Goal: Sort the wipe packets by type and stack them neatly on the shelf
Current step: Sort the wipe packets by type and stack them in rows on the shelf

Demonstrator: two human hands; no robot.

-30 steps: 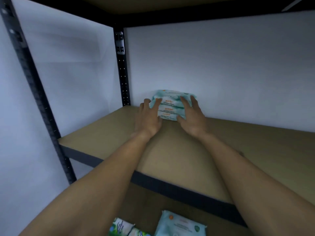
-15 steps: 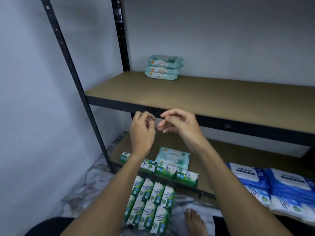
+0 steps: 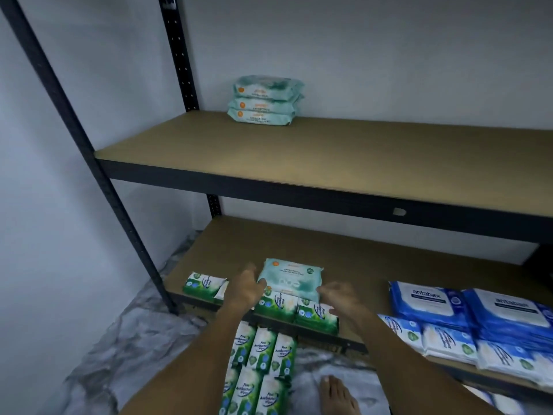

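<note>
A stack of three pale teal wipe packets (image 3: 266,100) stands at the back left of the upper shelf (image 3: 329,157). On the lower shelf (image 3: 374,259) lies another pale teal packet (image 3: 291,278). My left hand (image 3: 244,287) is at its left edge and my right hand (image 3: 339,296) at its right edge, fingers loosely spread; both are blurred, and contact with the packet is unclear. Small green packets (image 3: 281,304) line the lower shelf's front edge, with one (image 3: 203,284) further left.
Several green packets (image 3: 260,363) lie in rows on the marble floor below. Blue packets (image 3: 466,322) pile up at the right of the lower shelf. Black shelf posts (image 3: 89,163) stand at the left. A bare foot (image 3: 338,393) is on the floor.
My hands left the teal stack on the upper shelf, drew back, then dropped to the lower shelf on either side of the single teal packet. The view tilted down.
</note>
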